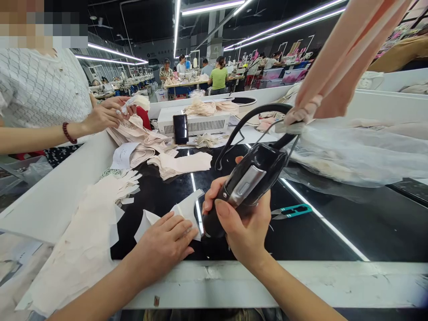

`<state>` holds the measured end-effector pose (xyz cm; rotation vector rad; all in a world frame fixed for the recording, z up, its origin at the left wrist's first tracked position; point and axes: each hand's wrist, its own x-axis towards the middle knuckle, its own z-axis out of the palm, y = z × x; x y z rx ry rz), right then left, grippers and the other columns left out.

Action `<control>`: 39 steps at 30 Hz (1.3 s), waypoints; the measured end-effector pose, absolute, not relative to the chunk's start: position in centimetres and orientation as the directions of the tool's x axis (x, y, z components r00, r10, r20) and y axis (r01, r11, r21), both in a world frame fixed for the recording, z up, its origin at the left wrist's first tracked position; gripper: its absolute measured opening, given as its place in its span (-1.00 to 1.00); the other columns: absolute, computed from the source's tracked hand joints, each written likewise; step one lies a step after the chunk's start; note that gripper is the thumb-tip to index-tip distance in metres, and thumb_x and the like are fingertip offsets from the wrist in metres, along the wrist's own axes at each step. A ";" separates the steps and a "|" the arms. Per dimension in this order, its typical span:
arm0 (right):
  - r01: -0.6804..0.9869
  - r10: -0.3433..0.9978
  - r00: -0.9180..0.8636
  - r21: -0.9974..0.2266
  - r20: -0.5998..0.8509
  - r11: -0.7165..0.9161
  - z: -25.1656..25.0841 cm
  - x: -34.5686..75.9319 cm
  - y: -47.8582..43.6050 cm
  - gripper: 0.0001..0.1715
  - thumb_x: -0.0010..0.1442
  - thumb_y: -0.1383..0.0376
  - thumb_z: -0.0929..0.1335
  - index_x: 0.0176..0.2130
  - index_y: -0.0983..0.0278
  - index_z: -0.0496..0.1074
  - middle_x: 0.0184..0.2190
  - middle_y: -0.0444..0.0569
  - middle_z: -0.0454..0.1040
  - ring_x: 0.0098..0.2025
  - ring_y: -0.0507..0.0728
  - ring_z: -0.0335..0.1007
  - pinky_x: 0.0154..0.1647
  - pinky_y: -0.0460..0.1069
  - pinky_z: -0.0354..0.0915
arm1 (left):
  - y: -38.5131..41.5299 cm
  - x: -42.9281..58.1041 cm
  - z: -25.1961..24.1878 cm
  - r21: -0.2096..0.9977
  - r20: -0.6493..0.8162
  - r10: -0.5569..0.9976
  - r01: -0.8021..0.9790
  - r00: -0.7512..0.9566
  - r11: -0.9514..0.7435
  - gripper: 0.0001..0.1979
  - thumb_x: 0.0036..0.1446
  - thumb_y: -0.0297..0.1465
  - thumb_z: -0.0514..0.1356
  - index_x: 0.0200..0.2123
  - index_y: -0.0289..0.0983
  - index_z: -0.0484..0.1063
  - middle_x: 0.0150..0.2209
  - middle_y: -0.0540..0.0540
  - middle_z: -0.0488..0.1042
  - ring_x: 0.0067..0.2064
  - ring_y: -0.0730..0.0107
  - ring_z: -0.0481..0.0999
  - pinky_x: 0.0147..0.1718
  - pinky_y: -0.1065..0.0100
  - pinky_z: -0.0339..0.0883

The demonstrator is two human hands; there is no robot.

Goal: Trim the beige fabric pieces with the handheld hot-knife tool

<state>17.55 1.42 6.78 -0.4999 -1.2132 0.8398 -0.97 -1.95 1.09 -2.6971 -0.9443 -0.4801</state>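
Observation:
My left hand lies palm down with fingers stretched, pressing on a small white cloth piece on the glossy black work surface. My right hand wraps round a black corded electric hand tool with a silver switch plate; its exact kind is unclear. The tool's lower end rests beside the cloth's right edge. A strip of pink and white cloth is knotted round the tool's cord end and runs up out of view. Teal-handled thread snips lie right of my right hand.
Pale cloth pieces pile up on the left, with another stack behind my hands. A phone leans on a white vented box. A co-worker's hands hold cloth at far left. Clear plastic bags cover the right side.

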 end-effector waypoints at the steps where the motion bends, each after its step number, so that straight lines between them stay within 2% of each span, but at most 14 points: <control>1: -0.292 0.785 0.116 -0.735 0.608 0.612 6.8 17.5 1.4 -0.56 0.22 0.27 0.49 0.00 0.09 0.27 -0.34 -0.21 0.47 -0.50 0.03 0.42 -0.48 -0.03 0.46 | -2.0 -1.0 1.0 -0.123 0.382 0.556 0.637 0.738 -0.761 -0.71 0.49 -0.34 0.15 0.17 -0.34 0.40 0.05 -0.23 0.59 0.10 0.10 0.60 0.19 -0.01 0.49; 6: -0.275 0.790 0.116 -0.745 0.602 0.608 6.7 17.5 1.5 -0.56 0.21 0.26 0.48 0.00 0.10 0.27 -0.35 -0.21 0.46 -0.50 0.03 0.41 -0.49 -0.02 0.46 | -2.0 -1.1 1.1 -0.117 0.402 0.508 0.593 0.762 -0.796 -0.66 0.49 -0.34 0.15 0.20 -0.41 0.41 0.15 -0.28 0.56 0.24 0.11 0.52 0.29 0.03 0.41; 12: -0.283 0.789 0.121 -0.741 0.602 0.609 6.7 17.5 1.5 -0.53 0.20 0.26 0.49 0.01 0.10 0.27 -0.36 -0.22 0.47 -0.50 0.03 0.42 -0.49 -0.02 0.46 | -1.8 -0.8 1.3 -0.066 0.482 0.436 0.527 0.760 -0.847 -0.73 0.51 -0.41 0.09 0.11 -0.44 0.46 -0.01 -0.23 0.62 0.07 0.19 0.63 0.28 0.10 0.45; 19: -0.273 0.790 0.116 -0.745 0.602 0.608 6.8 17.5 1.5 -0.51 0.21 0.22 0.49 0.03 0.09 0.25 -0.36 -0.21 0.46 -0.51 0.03 0.42 -0.50 -0.02 0.45 | -1.7 -0.8 1.0 -0.001 0.405 0.492 0.539 0.770 -0.842 -0.74 0.43 -0.44 0.18 0.13 -0.41 0.42 -0.04 -0.27 0.58 0.00 0.12 0.63 0.04 0.12 0.61; 30: -0.274 0.796 0.125 -0.750 0.592 0.601 6.7 17.5 1.4 -0.52 0.21 0.21 0.50 0.03 0.09 0.27 -0.35 -0.20 0.47 -0.51 0.03 0.41 -0.51 -0.03 0.46 | -2.0 -0.5 1.4 -0.034 0.418 0.494 0.556 0.763 -0.830 -0.77 0.51 -0.46 0.03 0.07 -0.42 0.41 -0.10 -0.23 0.57 -0.07 0.15 0.61 -0.01 0.15 0.61; 39: -0.270 0.791 0.120 -0.747 0.600 0.608 6.7 17.5 1.6 -0.56 0.22 0.25 0.48 0.01 0.09 0.27 -0.35 -0.21 0.47 -0.50 0.03 0.41 -0.50 -0.03 0.46 | -2.0 -0.6 1.0 -0.063 0.435 0.484 0.561 0.760 -0.825 -0.76 0.51 -0.45 0.01 0.08 -0.41 0.41 -0.12 -0.24 0.56 -0.07 0.16 0.61 0.02 0.13 0.60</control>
